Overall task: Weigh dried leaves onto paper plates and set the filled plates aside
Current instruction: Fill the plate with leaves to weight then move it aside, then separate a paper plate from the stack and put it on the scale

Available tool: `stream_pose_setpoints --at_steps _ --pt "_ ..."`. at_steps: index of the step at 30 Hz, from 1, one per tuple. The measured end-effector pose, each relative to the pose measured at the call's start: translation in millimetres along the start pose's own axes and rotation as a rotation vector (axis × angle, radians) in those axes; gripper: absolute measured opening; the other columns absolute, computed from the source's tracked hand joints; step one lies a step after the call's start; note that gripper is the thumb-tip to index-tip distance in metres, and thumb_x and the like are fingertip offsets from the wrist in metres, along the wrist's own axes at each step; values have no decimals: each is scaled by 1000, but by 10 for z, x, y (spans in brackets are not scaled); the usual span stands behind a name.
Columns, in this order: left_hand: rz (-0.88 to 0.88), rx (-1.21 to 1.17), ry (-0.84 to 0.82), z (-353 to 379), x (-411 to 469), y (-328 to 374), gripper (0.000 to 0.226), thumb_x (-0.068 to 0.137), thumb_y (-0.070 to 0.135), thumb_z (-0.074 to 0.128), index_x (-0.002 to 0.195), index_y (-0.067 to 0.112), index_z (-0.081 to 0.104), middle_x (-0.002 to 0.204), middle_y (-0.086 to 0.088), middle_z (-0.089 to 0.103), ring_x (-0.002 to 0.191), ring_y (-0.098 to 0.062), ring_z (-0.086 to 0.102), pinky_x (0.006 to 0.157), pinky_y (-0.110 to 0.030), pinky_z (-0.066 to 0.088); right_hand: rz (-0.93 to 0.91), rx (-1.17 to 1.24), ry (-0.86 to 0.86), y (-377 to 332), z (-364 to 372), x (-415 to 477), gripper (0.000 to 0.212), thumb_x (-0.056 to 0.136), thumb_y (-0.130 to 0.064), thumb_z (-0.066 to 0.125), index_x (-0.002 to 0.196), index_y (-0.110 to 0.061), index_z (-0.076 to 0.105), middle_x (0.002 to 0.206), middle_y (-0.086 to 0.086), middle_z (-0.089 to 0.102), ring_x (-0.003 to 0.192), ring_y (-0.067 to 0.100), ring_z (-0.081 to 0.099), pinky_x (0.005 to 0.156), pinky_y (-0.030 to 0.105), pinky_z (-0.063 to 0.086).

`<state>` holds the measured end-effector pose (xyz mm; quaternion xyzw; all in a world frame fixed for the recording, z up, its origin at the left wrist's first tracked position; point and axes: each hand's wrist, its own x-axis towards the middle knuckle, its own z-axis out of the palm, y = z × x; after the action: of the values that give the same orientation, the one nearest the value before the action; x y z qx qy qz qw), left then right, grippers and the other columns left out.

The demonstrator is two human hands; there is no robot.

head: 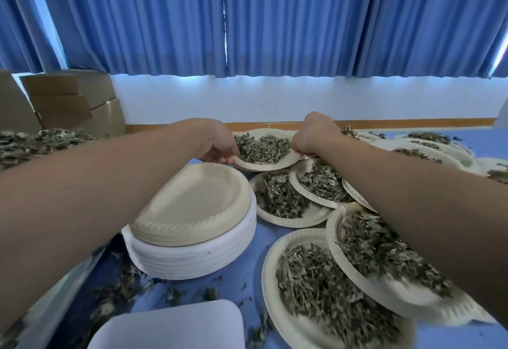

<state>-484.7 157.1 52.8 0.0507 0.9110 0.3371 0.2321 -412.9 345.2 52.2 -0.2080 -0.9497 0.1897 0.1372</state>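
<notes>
Two hands grip one paper plate (265, 166) of dried leaves (261, 148). The left hand (217, 142) pinches its left rim and the right hand (310, 137) its right rim, fingers curled over the edges, both arms outstretched. Nearer than the fingers lie four more filled plates (288, 223) and one stack of empty plates (192, 203).

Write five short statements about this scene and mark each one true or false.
1. The left hand and the right hand grip the same leaf-filled plate by opposite rims. True.
2. The stack of empty plates sits to the right of the set-aside filled plates. False: it sits to their left.
3. The curtains behind the table are red. False: they are blue.
4. Cardboard boxes stand at the far left. True.
5. Loose leaves lie scattered on the blue surface near the stack. True.
</notes>
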Motion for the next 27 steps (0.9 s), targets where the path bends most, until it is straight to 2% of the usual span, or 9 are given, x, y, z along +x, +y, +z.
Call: stream_pose_setpoints --at_steps 2,5,8,11,14,18,23,25,27 --pt "-16 -16 -59 43 54 -17 19 102 13 57 88 4 67 68 -4 61 57 -12 50 57 -21 49 2 -69 -10 25 27 18 16 81 -6 69 75 -8 55 75 7 58 61 20 52 47 25 34" --pt "-3 -67 -103 50 54 -45 16 98 18 65 90 6 72 69 -4 70 61 -13 61 80 -30 55 -9 -159 -3 34 12 -8 20 77 0 74 74 -7 55 71 8 58 61 21 53 47 26 35" --pt "45 -65 -124 -4 13 -46 19 96 22 69 103 5 74 78 -6 72 62 -14 62 68 -28 53 -7 -208 19 2 -33 -74 22 76 6 73 73 -6 54 67 10 57 59 24 53 47 28 34" --pt "82 -67 -104 -13 -19 -13 25 95 21 70 113 4 70 88 -9 73 60 -15 62 55 -23 55 -43 -210 68 -30 -105 -129 19 80 6 62 72 -7 51 73 10 58 69 30 57 54 31 40" --pt "88 -21 -122 50 -90 1 21 97 25 66 107 6 68 90 -9 71 72 -19 63 66 -29 55 -88 -197 124 -72 -180 -187 20 84 2 56 74 -10 44 74 7 48 76 32 53 64 35 42" --pt "122 77 -91 98 -192 19 19 100 24 58 106 8 66 98 -9 68 85 -24 55 58 -28 47 -125 -181 153 -144 -226 -274 24 84 5 54 71 -11 41 72 7 47 60 23 45 52 29 34" --pt "249 188 20 57 -352 13 18 102 26 54 104 11 64 106 -3 60 95 -23 63 69 -33 49 -172 -156 153 -248 -274 -415 19 84 4 55 74 -10 47 74 7 50 60 24 47 53 32 41" --pt "293 177 45 -4 -434 -69 20 101 28 57 100 9 63 104 -3 60 102 -25 66 67 -31 47 -231 -131 106 -290 -262 -504 7 88 -1 58 88 -7 63 84 11 62 73 30 60 65 39 57" --pt "359 168 89 -61 -543 -184 21 99 28 61 104 9 68 110 -4 65 113 -28 66 74 -32 47 -285 -112 31 -326 -189 -650 15 89 -6 58 97 -8 70 94 13 69 86 33 66 80 43 61"
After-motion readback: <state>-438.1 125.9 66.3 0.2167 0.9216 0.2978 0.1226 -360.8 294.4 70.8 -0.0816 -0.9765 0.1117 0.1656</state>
